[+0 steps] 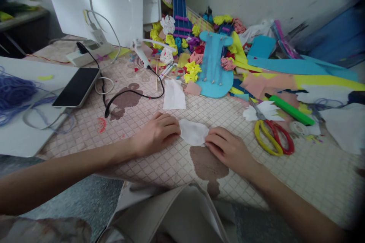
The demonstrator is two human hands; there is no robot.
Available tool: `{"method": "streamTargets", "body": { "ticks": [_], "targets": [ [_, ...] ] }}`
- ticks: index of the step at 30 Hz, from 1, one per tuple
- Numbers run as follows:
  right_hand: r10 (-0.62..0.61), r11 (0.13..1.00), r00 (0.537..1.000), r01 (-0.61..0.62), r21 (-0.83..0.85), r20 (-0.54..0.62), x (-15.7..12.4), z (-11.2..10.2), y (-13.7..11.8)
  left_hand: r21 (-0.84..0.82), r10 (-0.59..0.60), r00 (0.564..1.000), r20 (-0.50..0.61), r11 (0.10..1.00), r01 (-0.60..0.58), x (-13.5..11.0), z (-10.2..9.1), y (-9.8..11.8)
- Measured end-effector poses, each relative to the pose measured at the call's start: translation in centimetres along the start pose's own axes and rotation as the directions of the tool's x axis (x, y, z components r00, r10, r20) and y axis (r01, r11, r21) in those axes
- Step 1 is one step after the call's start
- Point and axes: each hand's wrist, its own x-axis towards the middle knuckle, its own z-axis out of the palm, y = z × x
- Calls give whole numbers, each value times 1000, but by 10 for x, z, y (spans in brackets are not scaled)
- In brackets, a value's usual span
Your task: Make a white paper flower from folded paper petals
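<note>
A small white foam piece (193,132) lies on the checked tablecloth (159,167) in front of me. My left hand (156,133) grips its left edge with curled fingers. My right hand (228,149) pinches its right edge, fingers bent. Both hands rest on the cloth with the piece between them. A second white piece (173,95) lies flat a little farther back.
Yellow-and-red scissors (272,136) and a green marker (289,109) lie to the right. A phone (76,87) with a black cable sits at left beside blue yarn (14,93). A glue gun (139,51), foam flowers and coloured foam sheets (285,66) crowd the back.
</note>
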Motion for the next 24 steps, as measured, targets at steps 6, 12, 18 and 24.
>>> {"method": "streamTargets", "body": {
  "ticks": [6, 12, 18, 24],
  "targets": [
    [192, 960, 979, -202, 192, 72, 4, -3, -3, -159, -130, 991, -37, 980, 123, 3, 1, 2],
    [303, 906, 946, -324, 273, 118, 8, -6, -8, -158, -167, 986, -28, 974, 161, 7, 1, 2],
    [365, 900, 926, -378, 217, 95, 11, -2, -12, -122, -196, 980, -20, 974, 193, 9, 2, 3],
    [370, 905, 926, -378, 194, 78, 13, -1, -14, -101, -202, 979, -22, 975, 199, 12, 4, 3]
  ]
}}
